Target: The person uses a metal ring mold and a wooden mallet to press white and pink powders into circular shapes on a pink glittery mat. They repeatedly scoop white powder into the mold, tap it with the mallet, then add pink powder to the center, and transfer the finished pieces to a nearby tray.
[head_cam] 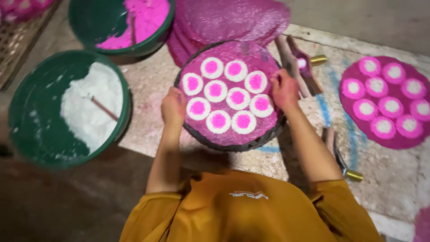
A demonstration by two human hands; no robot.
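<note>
A round dark tray (233, 145) lined with a pink mesh cloth (242, 56) sits in front of me. On the cloth lie several white discs with pink centres (227, 96). My left hand (173, 107) grips the tray's left rim. At the right rim, my right hand (284, 89) holds the edge where cloth and tray meet. Both arms reach out from orange sleeves.
A green basin of white powder (67, 110) with a stick stands at left; another basin with pink powder (121, 22) is behind it. Stacked pink mesh cloths (233, 18) lie beyond the tray. A second cloth with pink-and-white discs (385, 103) and wooden tools (298, 62) are at right.
</note>
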